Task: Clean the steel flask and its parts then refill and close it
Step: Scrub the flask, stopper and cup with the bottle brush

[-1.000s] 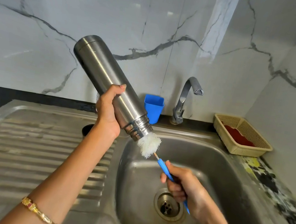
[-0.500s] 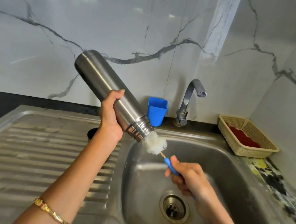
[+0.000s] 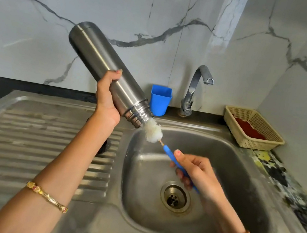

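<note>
From the head camera, the left hand point(image 3: 107, 97) grasps the steel flask point(image 3: 104, 65), held tilted above the sink point(image 3: 223, 146) with its threaded mouth pointing down over the basin. The right hand point(image 3: 197, 175) grips the blue handle of a bottle brush point(image 3: 165, 148), whose white bristle head sits at the flask's mouth. A blue cup point(image 3: 160, 100) stands behind the sink, beside the tap point(image 3: 194, 88).

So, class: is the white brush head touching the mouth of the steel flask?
Touching. The head view shows the brush head pressed against the flask mouth, its bristles meeting the threaded rim with no gap.
</note>
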### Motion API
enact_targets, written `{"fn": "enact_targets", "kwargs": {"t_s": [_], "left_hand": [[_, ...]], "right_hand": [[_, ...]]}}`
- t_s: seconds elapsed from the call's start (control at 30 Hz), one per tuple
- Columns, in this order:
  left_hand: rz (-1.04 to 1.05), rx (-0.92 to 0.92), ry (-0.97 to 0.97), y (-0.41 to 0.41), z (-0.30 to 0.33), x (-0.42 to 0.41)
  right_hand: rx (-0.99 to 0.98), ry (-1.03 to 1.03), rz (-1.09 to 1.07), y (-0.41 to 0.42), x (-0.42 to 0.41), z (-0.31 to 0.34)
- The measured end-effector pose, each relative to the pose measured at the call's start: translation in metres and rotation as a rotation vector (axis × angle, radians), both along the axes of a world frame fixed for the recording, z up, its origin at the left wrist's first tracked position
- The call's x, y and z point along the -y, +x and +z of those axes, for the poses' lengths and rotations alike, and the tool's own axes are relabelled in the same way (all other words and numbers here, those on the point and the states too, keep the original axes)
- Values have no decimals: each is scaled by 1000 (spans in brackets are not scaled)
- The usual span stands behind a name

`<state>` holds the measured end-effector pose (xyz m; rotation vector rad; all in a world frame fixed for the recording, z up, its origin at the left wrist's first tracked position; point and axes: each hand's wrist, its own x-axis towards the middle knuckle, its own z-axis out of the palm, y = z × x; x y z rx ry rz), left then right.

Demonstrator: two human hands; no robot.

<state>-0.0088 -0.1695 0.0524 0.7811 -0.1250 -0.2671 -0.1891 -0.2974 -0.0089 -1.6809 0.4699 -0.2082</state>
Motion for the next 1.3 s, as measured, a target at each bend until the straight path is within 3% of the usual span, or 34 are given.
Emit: {"fn": "enact_targets", "kwargs": {"t_s": [0.07, 0.1, 0.13, 0.17, 0.2, 0.3, 0.33, 0.4, 0.47, 0.57, 0.63, 0.67, 0.73, 0.87, 0.93, 1.03, 1.07, 1.1, 1.17, 1.2, 1.23, 1.3], "left_hand": [[30, -45, -22, 1, -2, 2], [38, -65, -35, 1, -3, 3], [43, -78, -47, 1, -4, 3], [42, -84, -55, 0, -5, 3], [38, -81, -59, 1, -6, 3], [35, -31, -82, 1, -7, -1], [29, -15, -86, 1, -7, -2], [24, -5, -62, 1, -3, -3], [27, -32, -19, 2, 1, -3], [33, -94, -30, 3, 5, -2], [32, -92, -73, 4, 7, -2], [30, -83, -86, 5, 7, -3], [30, -74, -61, 9, 6, -7], [9, -84, -10, 8, 1, -11], [6, -77, -31, 4, 1, -8], [32, -46, -38, 1, 1, -2], [43, -45, -46, 0, 1, 1], [57, -55, -53, 0, 1, 3], [84, -103, -69, 0, 0, 7], [94, -120, -83, 1, 0, 8], [105, -126, -94, 1, 0, 8], [118, -114, -83, 3, -1, 7]], "right_hand": [[160, -813, -222, 2, 4, -7], [199, -1092, -312, 1, 7, -10], [235, -1224, -341, 0, 6, -13], [250, -1215, -334, 0, 1, -15], [230, -1007, -271, 1, -2, -12], [-100, 123, -18, 0, -8, 8], [-188, 268, 30, 0, -4, 8], [-191, 259, 26, 2, -1, 7], [-27, -55, -22, 3, -1, 7], [272, -1089, -377, 6, -3, 3], [378, -1403, -452, 8, -5, -1], [405, -1401, -437, 10, -7, -4], [349, -1127, -300, 12, -8, -3], [-38, -95, 36, 8, 3, 21], [-218, 126, 80, 6, 15, 26], [-274, 195, 79, 4, 15, 26], [-220, 58, 40, 2, 11, 22], [-122, -241, -24, 1, 6, 16], [106, -1054, -339, 1, 3, 7], [218, -1300, -468, 1, 2, 3], [277, -1413, -511, 1, 1, -1], [313, -1414, -470, 3, 0, -14]]}}
